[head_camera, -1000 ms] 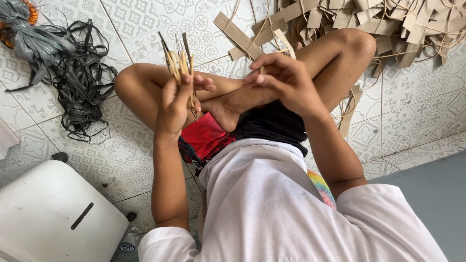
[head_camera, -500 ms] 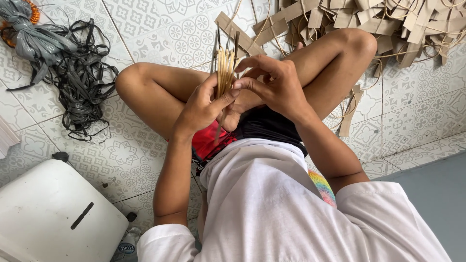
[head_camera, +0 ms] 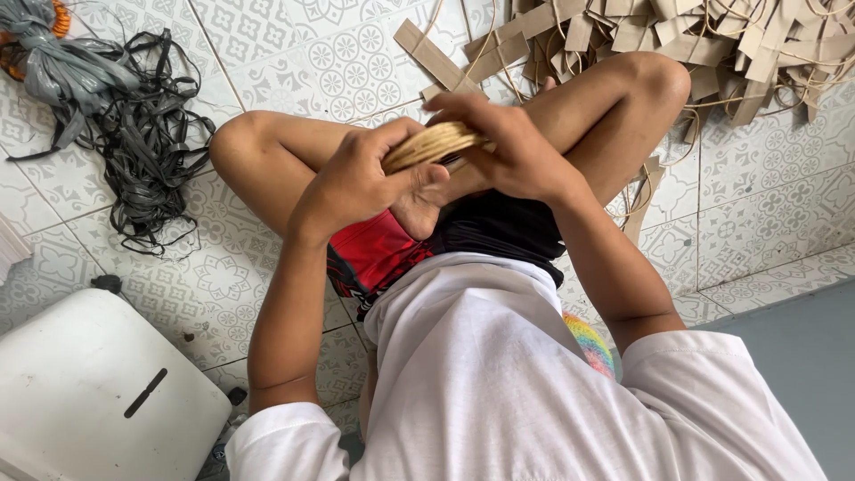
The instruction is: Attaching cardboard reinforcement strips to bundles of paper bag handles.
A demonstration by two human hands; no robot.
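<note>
I sit cross-legged on a patterned tile floor. My left hand (head_camera: 356,183) and my right hand (head_camera: 508,147) both grip a bundle of thin tan strips (head_camera: 434,142), held flat and roughly level over my crossed legs. The bundle's left end lies in my left fingers. Its right end is hidden under my right hand.
A heap of tan strips and flat pieces (head_camera: 712,44) lies beyond my right knee. A tangle of dark grey strapping (head_camera: 147,134) lies at the left. A white plastic container (head_camera: 98,392) stands at the lower left. A grey mat (head_camera: 802,356) lies at the right.
The bundle stood upright in my left hand. Now it is tipped down to lie level, with both hands closed on it.
</note>
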